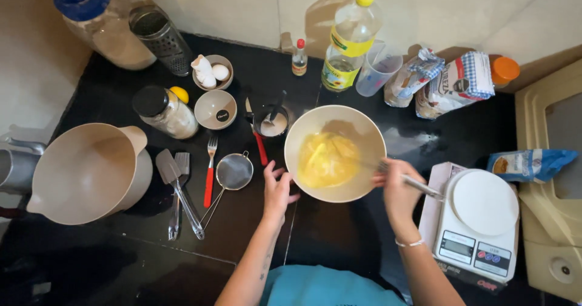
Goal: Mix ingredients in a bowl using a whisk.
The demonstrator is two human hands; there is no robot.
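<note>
A cream mixing bowl stood on the black counter, just left of the white kitchen scale and near the small mesh strainer. Inside it lay a pool of yellow beaten egg, loose and runny, likely to slop if the bowl were tipped. The bowl was judged rigid, smooth-walled and fairly light, so prone to skate on the polished surface; the rim on the near left side was the natural place for a steadying hold.

The left hand was set against that rim, fingers spread and loosely curved, bracing rather than clenching. The right hand was closed around the metal handle of a whisk, whose blurred head reached into the egg.

Further out, 1 large beige jug, a red-handled fork and a bottle of oil were seen.
</note>
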